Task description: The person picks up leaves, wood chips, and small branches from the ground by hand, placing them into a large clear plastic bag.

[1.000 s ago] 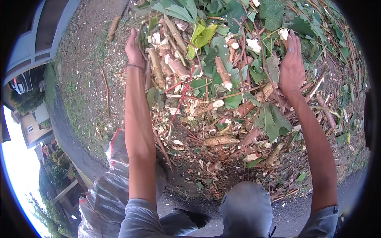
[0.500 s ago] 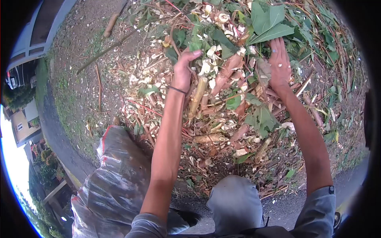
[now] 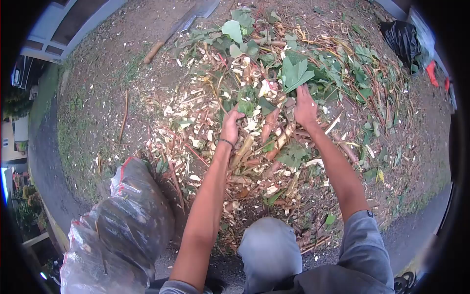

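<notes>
Reaching into a heap of chopped stalks and leaves (image 3: pixel 243 148) with both hands; the heap lies forward and right of the plastic sack (image 3: pixel 122 215), which I take as landmark. Left hand (image 3: pixel 229 129), on the sack's side of the heap: thumb out, fingers partly curled at the leafy scraps; their tips are hidden, so I cannot tell whether they grip anything. Right hand (image 3: pixel 305 110), farther from the sack: fingers open, straight and close together, next to a broad green leaf (image 3: pixel 295 76). Handling, as I judge it — loose and light in sum, stiff in the thick cut stalks, limp and easily torn in the leaves, with pale chips apt to spill between fingers. Best hold: palms facing, low on either side of a small bunch, thick pieces across the middle. Beyond the sack, on bare soil, lies a tool's wooden handle (image 3: pixel 154 52).
</notes>
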The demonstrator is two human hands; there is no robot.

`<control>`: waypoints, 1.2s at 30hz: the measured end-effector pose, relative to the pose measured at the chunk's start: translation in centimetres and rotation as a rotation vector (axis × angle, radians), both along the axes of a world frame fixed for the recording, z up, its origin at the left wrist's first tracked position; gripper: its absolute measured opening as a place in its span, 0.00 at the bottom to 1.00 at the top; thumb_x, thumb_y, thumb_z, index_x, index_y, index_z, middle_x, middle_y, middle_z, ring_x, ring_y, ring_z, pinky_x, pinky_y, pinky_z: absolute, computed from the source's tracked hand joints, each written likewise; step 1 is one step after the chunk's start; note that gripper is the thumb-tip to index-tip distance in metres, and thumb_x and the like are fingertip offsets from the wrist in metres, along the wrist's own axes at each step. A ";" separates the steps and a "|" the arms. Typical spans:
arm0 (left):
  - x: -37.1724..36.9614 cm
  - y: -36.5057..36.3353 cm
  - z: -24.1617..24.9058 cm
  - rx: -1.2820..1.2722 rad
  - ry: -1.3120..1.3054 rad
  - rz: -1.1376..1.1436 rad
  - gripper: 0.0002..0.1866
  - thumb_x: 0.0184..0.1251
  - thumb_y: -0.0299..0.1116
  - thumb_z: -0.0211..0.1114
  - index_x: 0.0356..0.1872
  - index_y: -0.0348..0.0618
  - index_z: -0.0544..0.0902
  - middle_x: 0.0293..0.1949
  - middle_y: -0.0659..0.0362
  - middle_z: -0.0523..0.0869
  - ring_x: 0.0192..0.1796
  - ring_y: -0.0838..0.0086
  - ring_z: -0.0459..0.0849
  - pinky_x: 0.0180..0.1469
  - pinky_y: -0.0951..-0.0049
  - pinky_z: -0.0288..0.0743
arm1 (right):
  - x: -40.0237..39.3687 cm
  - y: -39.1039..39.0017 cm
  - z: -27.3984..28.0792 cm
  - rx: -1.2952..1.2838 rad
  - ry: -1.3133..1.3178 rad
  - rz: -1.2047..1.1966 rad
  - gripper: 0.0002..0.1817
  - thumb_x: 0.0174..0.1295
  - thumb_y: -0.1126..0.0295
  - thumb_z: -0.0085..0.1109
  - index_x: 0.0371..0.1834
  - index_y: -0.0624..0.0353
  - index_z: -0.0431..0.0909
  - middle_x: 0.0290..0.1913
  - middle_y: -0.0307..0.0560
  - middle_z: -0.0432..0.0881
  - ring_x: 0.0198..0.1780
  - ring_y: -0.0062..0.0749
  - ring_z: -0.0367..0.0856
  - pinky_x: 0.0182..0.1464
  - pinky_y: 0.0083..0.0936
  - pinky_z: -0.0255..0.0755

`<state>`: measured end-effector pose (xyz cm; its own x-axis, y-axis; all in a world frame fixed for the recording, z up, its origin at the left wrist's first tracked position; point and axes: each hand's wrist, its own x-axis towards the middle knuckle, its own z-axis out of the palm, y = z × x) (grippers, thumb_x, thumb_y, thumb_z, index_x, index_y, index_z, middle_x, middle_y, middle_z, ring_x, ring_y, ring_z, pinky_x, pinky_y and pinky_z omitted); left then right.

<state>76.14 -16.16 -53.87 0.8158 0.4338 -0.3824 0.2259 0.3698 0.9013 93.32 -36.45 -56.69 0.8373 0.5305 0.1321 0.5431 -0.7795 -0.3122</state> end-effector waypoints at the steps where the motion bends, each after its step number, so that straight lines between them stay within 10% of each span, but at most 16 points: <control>1: -0.9 -0.9 1.7 0.014 0.045 0.010 0.32 0.60 0.37 0.52 0.65 0.29 0.74 0.56 0.53 0.84 0.58 0.67 0.77 0.65 0.72 0.64 | -0.4 0.2 0.3 0.051 0.096 -0.042 0.33 0.54 0.76 0.53 0.67 0.65 0.63 0.69 0.61 0.68 0.73 0.53 0.63 0.72 0.40 0.64; 8: -7.6 -5.3 0.4 0.158 0.221 0.085 0.18 0.63 0.45 0.56 0.32 0.37 0.78 0.32 0.58 0.76 0.39 0.69 0.72 0.48 0.70 0.68 | -6.6 1.5 2.4 0.091 0.337 0.011 0.26 0.61 0.66 0.45 0.65 0.55 0.72 0.71 0.53 0.71 0.68 0.50 0.71 0.67 0.41 0.69; 11: -9.2 -4.5 -0.6 0.248 0.282 -0.033 0.16 0.67 0.39 0.59 0.43 0.35 0.83 0.35 0.59 0.80 0.38 0.74 0.76 0.46 0.72 0.71 | -8.8 2.3 1.9 0.271 0.229 0.069 0.31 0.61 0.73 0.43 0.73 0.54 0.62 0.76 0.57 0.60 0.72 0.51 0.67 0.70 0.41 0.66; 14: -11.3 0.1 0.1 0.319 0.036 0.023 0.37 0.66 0.35 0.65 0.74 0.33 0.63 0.70 0.42 0.71 0.65 0.66 0.76 0.65 0.69 0.70 | -9.2 2.5 -1.1 0.352 0.178 0.120 0.33 0.62 0.76 0.43 0.74 0.61 0.58 0.78 0.60 0.55 0.78 0.55 0.53 0.76 0.46 0.52; 18: -13.4 10.5 1.3 0.394 0.006 0.631 0.17 0.68 0.27 0.58 0.54 0.27 0.80 0.44 0.49 0.89 0.45 0.68 0.87 0.50 0.71 0.79 | -9.1 2.7 -3.5 0.384 0.149 0.124 0.33 0.64 0.76 0.44 0.75 0.64 0.54 0.78 0.61 0.54 0.81 0.56 0.43 0.78 0.56 0.39; 19: -13.3 13.2 0.5 0.775 0.069 0.775 0.17 0.70 0.30 0.57 0.53 0.31 0.81 0.42 0.49 0.90 0.42 0.62 0.88 0.50 0.68 0.79 | -9.2 2.7 -3.8 0.352 0.101 0.145 0.34 0.64 0.77 0.44 0.76 0.64 0.53 0.78 0.62 0.54 0.81 0.56 0.42 0.78 0.56 0.39; 23: -11.9 22.5 -5.3 1.370 0.386 0.281 0.28 0.75 0.49 0.50 0.70 0.45 0.72 0.69 0.43 0.72 0.73 0.48 0.64 0.75 0.59 0.53 | -8.7 2.9 -3.8 0.294 0.129 0.154 0.33 0.65 0.76 0.43 0.76 0.64 0.52 0.78 0.60 0.54 0.81 0.57 0.41 0.78 0.57 0.37; 26: -10.2 18.5 -6.0 1.100 0.435 0.122 0.33 0.75 0.53 0.48 0.75 0.47 0.64 0.76 0.45 0.61 0.79 0.51 0.49 0.79 0.58 0.42 | -8.6 3.5 -3.2 0.231 0.227 0.131 0.35 0.63 0.79 0.40 0.77 0.64 0.50 0.79 0.62 0.50 0.82 0.57 0.34 0.78 0.58 0.31; 32: -8.2 8.1 -0.5 0.940 0.208 -0.011 0.22 0.70 0.46 0.49 0.56 0.57 0.87 0.72 0.53 0.71 0.77 0.51 0.59 0.79 0.60 0.44 | -8.3 4.2 -2.8 0.122 0.288 0.095 0.33 0.67 0.75 0.39 0.77 0.64 0.51 0.80 0.60 0.49 0.82 0.56 0.31 0.78 0.57 0.28; 36: -7.5 0.9 1.0 0.915 0.204 -0.215 0.27 0.69 0.54 0.53 0.51 0.41 0.87 0.68 0.49 0.75 0.73 0.50 0.65 0.74 0.60 0.55 | -8.5 4.4 -0.3 -0.002 0.324 0.082 0.32 0.68 0.72 0.40 0.78 0.60 0.56 0.80 0.57 0.52 0.83 0.48 0.38 0.80 0.46 0.34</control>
<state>68.62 -15.27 -52.83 0.8682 0.4831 -0.1135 0.3910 -0.5249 0.7561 84.86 -32.00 -56.99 0.7898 0.5982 -0.1355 0.4768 -0.7378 -0.4778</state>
